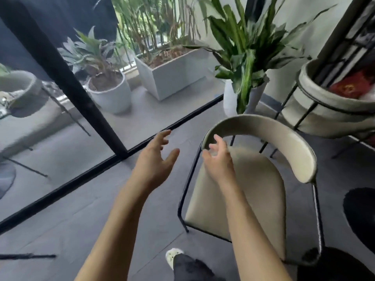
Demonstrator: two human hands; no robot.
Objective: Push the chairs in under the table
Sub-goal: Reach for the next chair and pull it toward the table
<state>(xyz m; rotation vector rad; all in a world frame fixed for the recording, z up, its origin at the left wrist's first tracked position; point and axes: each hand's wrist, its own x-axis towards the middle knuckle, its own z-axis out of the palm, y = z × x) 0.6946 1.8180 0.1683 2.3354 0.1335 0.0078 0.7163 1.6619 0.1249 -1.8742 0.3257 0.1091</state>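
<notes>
A cream chair (249, 191) with a curved backrest (284, 136) and thin black metal legs stands on the grey floor right of centre. My right hand (219, 161) hovers over the left end of the backrest and the seat, fingers spread, holding nothing. My left hand (156, 157) is open in the air to the left of the chair, palm turned right, apart from it. A second cream chair (332, 110) stands at the far right, partly cut off. No table top is clearly in view.
A glass wall with a black frame (67, 78) runs diagonally on the left. A potted plant in a white pot (243, 94) stands just behind the chair. Planters (172, 74) sit outside the glass. A dark round shape (361, 216) lies at the right edge. My foot (174, 256) is below.
</notes>
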